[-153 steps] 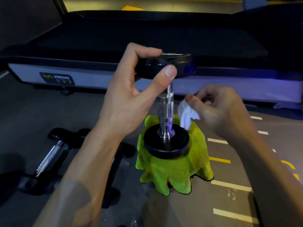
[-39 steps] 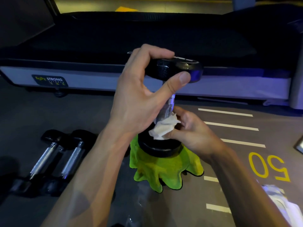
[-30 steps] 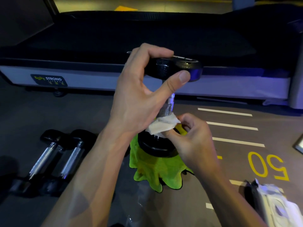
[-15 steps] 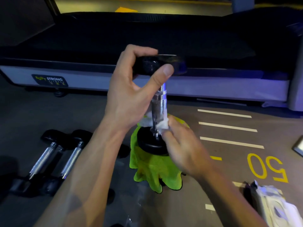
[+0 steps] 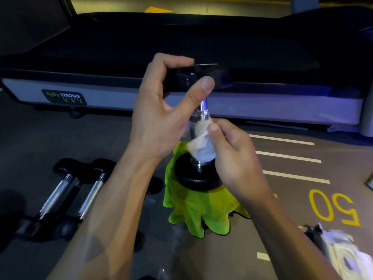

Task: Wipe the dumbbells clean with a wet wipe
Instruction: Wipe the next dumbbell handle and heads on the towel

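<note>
While one dumbbell [image 5: 198, 126] stands on end, wet wipe [image 5: 201, 147] works its chrome handle.
Left hand [image 5: 161, 118]: fingers and thumb curled round the upper black head, apparently to keep the bar upright and steady. Right hand [image 5: 235, 156]: pinches the crumpled wipe against the lower shaft, just above the bottom head. Green cloth [image 5: 198, 211]: spread on the floor [image 5: 292, 249] under the bottom head, likely as padding or to catch drips. Two further dumbbells [image 5: 74, 197]: lying side by side to the left, well apart, cleaning state not discernible. Wipe packet [image 5: 347, 257]: lower right, near the right forearm, presumably kept within reach.
</note>
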`<action>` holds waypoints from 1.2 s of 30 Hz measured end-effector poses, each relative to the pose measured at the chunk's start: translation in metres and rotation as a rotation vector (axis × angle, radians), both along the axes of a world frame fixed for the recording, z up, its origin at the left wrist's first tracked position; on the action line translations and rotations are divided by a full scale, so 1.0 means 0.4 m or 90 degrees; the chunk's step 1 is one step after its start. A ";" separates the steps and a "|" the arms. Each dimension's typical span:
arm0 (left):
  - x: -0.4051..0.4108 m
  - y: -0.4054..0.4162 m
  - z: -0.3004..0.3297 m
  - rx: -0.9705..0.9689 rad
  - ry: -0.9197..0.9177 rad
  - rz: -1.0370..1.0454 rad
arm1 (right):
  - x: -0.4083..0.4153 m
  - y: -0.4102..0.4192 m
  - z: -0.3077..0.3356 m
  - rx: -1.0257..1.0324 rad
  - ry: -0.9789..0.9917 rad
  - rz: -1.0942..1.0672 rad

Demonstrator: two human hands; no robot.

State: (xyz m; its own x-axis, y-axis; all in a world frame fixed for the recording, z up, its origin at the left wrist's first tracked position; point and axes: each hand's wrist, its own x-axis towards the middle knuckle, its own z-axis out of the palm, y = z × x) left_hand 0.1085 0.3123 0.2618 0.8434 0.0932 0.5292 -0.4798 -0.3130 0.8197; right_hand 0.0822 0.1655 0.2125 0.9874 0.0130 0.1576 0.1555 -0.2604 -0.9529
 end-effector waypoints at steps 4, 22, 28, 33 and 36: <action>0.001 -0.004 0.004 -0.006 0.004 -0.007 | 0.077 0.027 0.029 0.219 0.176 0.082; 0.014 -0.033 0.008 0.002 0.005 -0.019 | 0.091 0.075 0.053 0.366 0.257 -0.047; 0.014 -0.041 0.007 0.006 0.000 -0.028 | 0.066 0.098 0.023 0.272 -0.021 -0.074; 0.004 -0.042 0.009 0.004 -0.006 -0.047 | 0.105 0.048 0.052 0.466 0.205 0.049; 0.005 -0.045 0.009 0.003 -0.013 -0.041 | 0.087 0.070 0.029 0.432 0.112 0.009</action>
